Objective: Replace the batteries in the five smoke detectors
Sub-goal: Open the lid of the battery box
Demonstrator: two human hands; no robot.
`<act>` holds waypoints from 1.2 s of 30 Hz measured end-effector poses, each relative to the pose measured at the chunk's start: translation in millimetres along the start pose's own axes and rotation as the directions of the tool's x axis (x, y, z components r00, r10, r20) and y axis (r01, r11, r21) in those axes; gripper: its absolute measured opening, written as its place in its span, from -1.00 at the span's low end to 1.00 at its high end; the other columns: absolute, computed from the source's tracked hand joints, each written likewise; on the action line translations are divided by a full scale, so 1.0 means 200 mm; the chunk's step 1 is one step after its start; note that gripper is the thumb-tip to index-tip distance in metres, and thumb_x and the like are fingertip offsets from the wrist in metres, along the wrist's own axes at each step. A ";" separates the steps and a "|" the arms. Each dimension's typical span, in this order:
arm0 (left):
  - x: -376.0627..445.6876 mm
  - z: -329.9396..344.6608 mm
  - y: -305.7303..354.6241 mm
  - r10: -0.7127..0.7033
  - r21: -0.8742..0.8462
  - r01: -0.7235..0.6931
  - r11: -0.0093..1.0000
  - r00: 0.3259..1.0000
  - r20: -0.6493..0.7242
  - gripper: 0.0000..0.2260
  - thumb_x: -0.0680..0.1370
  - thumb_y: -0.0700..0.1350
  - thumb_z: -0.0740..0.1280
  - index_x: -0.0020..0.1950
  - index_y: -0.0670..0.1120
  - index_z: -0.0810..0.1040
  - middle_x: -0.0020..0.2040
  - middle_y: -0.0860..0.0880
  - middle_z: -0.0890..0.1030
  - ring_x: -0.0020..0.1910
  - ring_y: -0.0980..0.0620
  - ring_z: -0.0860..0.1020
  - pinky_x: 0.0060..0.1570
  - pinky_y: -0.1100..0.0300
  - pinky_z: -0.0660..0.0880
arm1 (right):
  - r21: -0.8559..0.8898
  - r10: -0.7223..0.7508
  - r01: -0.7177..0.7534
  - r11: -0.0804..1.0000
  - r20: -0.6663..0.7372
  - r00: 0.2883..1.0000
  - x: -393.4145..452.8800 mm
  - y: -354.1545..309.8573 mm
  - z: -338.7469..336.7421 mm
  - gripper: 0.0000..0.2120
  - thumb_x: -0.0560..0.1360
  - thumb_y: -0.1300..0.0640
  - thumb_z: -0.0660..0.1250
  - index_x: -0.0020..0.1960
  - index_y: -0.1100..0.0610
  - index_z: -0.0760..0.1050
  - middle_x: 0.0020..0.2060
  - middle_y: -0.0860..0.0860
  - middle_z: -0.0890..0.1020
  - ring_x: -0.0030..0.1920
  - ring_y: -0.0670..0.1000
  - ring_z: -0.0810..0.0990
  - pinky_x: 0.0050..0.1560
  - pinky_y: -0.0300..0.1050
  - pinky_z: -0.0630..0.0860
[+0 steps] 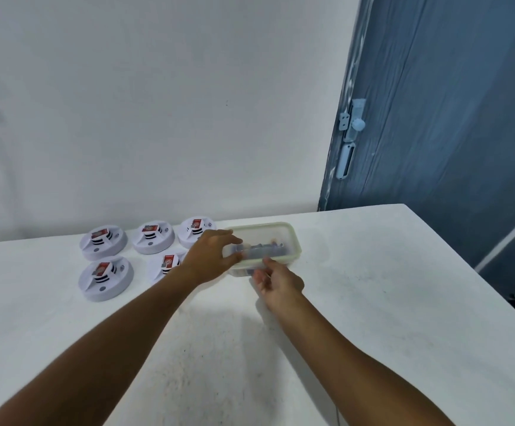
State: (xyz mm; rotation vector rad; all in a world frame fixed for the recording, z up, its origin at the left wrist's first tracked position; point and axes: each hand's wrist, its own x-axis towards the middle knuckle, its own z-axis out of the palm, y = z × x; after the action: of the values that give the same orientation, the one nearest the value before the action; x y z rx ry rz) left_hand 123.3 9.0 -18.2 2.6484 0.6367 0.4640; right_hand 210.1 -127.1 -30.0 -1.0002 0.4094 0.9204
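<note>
White wall (157, 103) is seen behind a white table (373, 287), and a blue door (449, 118) is seen on the right. Five round white smoke detectors (103, 246) are laid on the table at the back left, three in the far row and two in front, each with a red battery (100, 232) in it. Just beside them a clear plastic box (290, 238) is set, with small dark things inside that are too blurred to name. The box's left end is gripped by the left hand (211, 256), fingers curled round it. The near side is touched by the right hand (276, 282); whether anything is pinched cannot be told.
</note>
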 end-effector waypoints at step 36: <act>-0.16 0.17 0.09 -0.009 0.288 -0.006 0.958 0.999 0.051 -0.25 0.46 0.42 -0.30 0.48 0.16 0.29 0.59 -0.03 0.04 0.56 -0.10 -0.20 0.45 -0.26 -0.25 | -0.773 -0.179 0.569 -0.281 0.625 0.760 0.38 -0.42 0.20 -0.61 0.55 0.11 0.24 0.37 0.08 0.44 0.39 0.05 0.46 0.36 0.11 0.43 0.39 0.03 0.33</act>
State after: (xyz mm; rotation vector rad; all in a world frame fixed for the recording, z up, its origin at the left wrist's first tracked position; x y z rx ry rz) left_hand 115.9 -31.1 -48.6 2.9218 0.7399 0.3202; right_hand 317.9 -76.1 -14.4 -2.2368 -1.2087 0.5489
